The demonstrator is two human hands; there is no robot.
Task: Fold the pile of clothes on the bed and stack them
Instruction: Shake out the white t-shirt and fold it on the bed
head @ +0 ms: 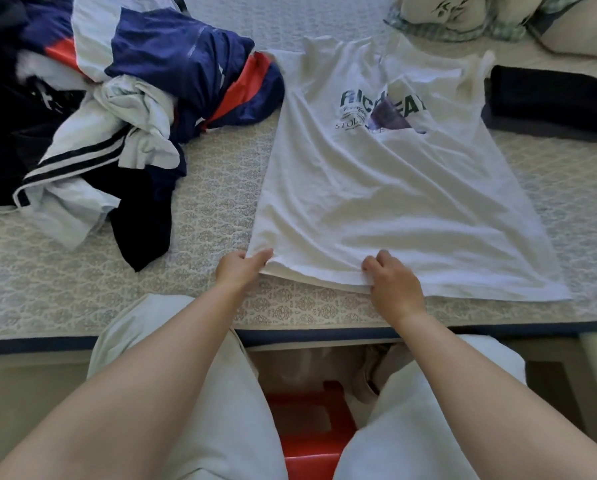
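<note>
Shirt: white cotton tee, soft and faintly creased, spread flat on the bed, print side up. Its left side is folded inward, giving a long tapered shape, narrow at the far collar end and wide at the near hem. Green block lettering and a purple patch on the chest, partly broken by a fold.

Left hand: pinches the near left corner of the hem, thumb on top, fingers tucked under the cloth.

Right hand: fingers curled, gripping the hem near its middle, cloth bunched under the fingertips.

Pile: unfolded clothes heaped on the left of the bed, well apart from the hands. Slick navy, red and white sportswear, a pale garment with dark stripes, crumpled pale-blue cloth, black fabric trailing nearward.

Dark stack: folded navy or black rectangle, far right, just beside the shirt's shoulder.

Bed: quilted cover, pale with a small repeating medallion pattern, dark piping along the near edge.

Pillows: far right, one with a checked border.

Stool: red plastic, on the floor between the person's pale-trousered knees.
</note>
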